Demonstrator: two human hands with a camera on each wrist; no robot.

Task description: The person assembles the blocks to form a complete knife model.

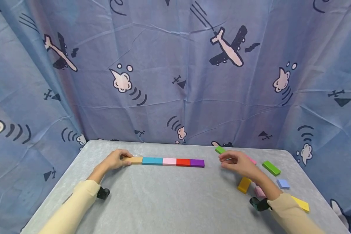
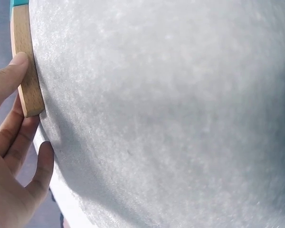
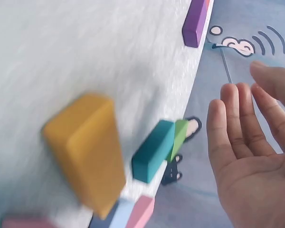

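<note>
My left hand (image 1: 117, 160) pinches the left end of a natural wood block (image 2: 26, 76), its thumb on the near side. That block is the left end of a straight row on the table: a blue block (image 1: 152, 161), a pale pink block (image 1: 169, 162), a red block (image 1: 183, 162) and a purple block (image 1: 197, 163) follow it end to end. To the right of the row, my right hand (image 1: 241, 164) hovers with loosely bent fingers and an empty palm. Near it lie a teal block (image 3: 154, 151), mostly hidden in the head view, and a green block (image 3: 179, 138).
Around the right forearm lie an orange-yellow block (image 1: 244, 185), a pink block (image 1: 259, 192), another green block (image 1: 271, 168), a light blue block (image 1: 283, 184) and a yellow block (image 1: 300, 204). A patterned blue curtain (image 1: 152, 123) hangs behind the grey table (image 1: 169, 201).
</note>
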